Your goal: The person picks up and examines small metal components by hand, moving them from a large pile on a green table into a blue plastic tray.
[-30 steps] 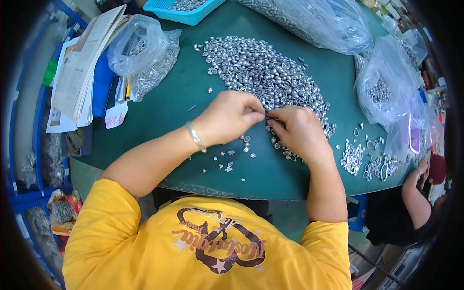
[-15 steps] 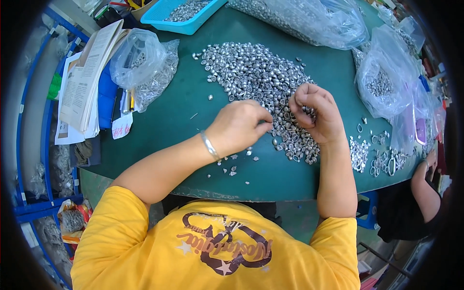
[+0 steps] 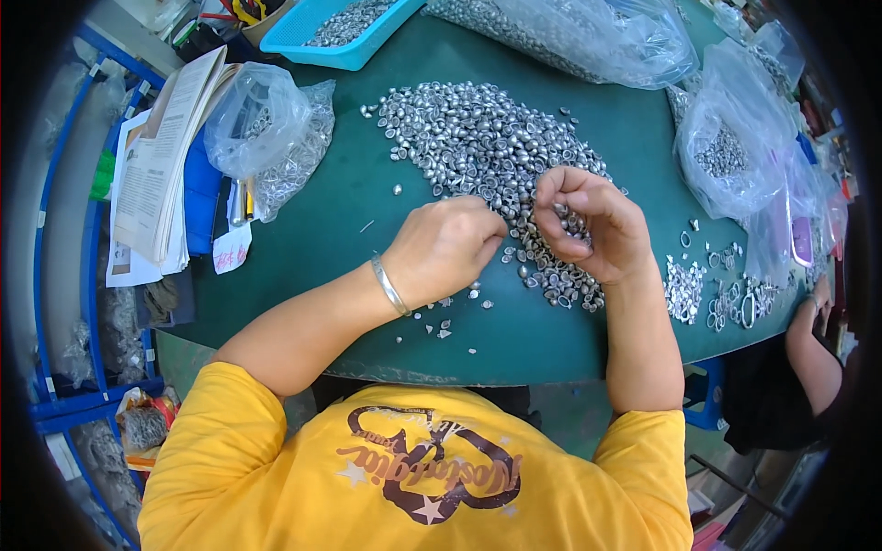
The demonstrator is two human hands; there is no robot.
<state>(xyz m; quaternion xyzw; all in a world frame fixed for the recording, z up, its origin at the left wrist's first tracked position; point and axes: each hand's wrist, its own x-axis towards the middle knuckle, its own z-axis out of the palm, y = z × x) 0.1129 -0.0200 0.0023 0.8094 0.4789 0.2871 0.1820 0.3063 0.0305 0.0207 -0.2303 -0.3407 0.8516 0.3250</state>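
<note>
Tray (image 3: 322, 55) & clear bag (image 3: 726, 200) w/ metal pcs (image 3: 354, 22); L hand (image 3: 446, 241) & R hand (image 3: 609, 225) by pile (image 3: 482, 124), can't tell either grip.

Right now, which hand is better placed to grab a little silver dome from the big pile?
Probably the right hand: its curled fingers are over the pile of metal domes. The left hand is at the pile's near-left edge. I can't tell whether either already holds one.
</note>
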